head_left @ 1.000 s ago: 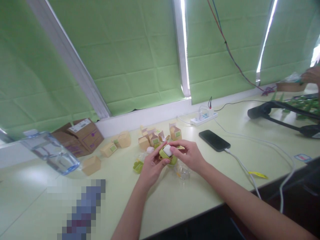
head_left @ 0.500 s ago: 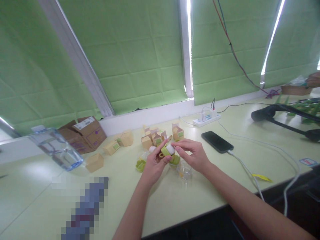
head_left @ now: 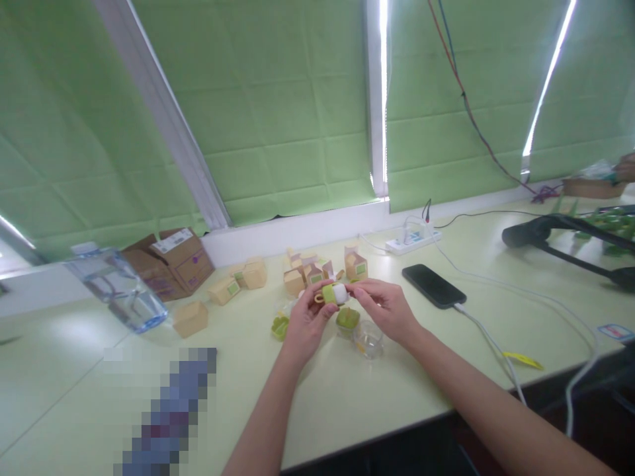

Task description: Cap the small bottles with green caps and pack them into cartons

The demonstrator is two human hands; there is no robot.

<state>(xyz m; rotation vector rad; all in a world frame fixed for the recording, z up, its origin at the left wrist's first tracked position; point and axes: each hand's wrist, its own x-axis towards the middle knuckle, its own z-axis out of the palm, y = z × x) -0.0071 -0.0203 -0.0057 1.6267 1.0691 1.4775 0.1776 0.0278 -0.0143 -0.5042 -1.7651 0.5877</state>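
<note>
In my left hand (head_left: 307, 322) I hold a small green-and-white piece (head_left: 333, 294) with a ring-shaped loop at its left end. The fingers are closed around its green part. My right hand (head_left: 384, 305) pinches at the white right end; exactly what lies between those fingertips is too small to tell. Below the hands sit a green-topped small container (head_left: 348, 319) and a clear round cup (head_left: 368, 340). A green flower-shaped part (head_left: 280, 326) lies left of my left hand, partly covered by it.
Several small tan cartons (head_left: 356, 263) stand behind the hands; others lie left. A water bottle (head_left: 119, 287) leans by a cardboard box (head_left: 173, 264). Rightward are a cabled phone (head_left: 433, 285), a power strip (head_left: 413, 241) and a black frame (head_left: 560, 248). Another person's hand (head_left: 626, 168) shows far right.
The piece has turned from tilted to nearly level, its white end now pointing right. My right fingertips have shifted to that end. The green-topped container shows more fully; the view has shifted slightly.
</note>
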